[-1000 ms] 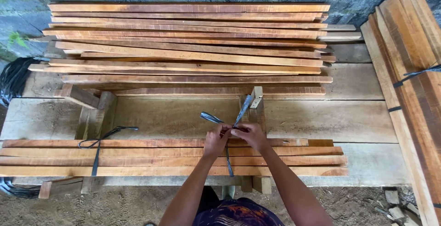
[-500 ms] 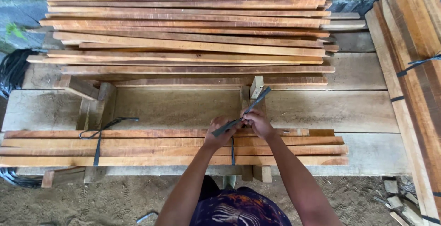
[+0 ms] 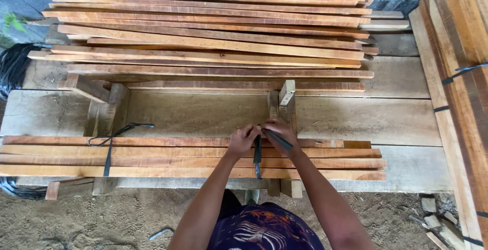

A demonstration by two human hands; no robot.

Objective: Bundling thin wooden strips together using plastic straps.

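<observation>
The strap ends that stood up a moment ago now lie low over the slats. Your left hand point(image 3: 243, 139) and right hand point(image 3: 278, 133) both pinch the black strap point(image 3: 257, 156) around the wooden slat bundle point(image 3: 152, 156) on the counter point(image 3: 356, 120).

No packages, labels, signs or screens anywhere among the wood and straps.

Your left hand point(image 3: 243, 139) and right hand point(image 3: 278, 132) meet over the bundle of wooden slats point(image 3: 152, 157) on the bench point(image 3: 356, 120) — both pinching a black strap point(image 3: 257, 154) wrapped around it.
</observation>
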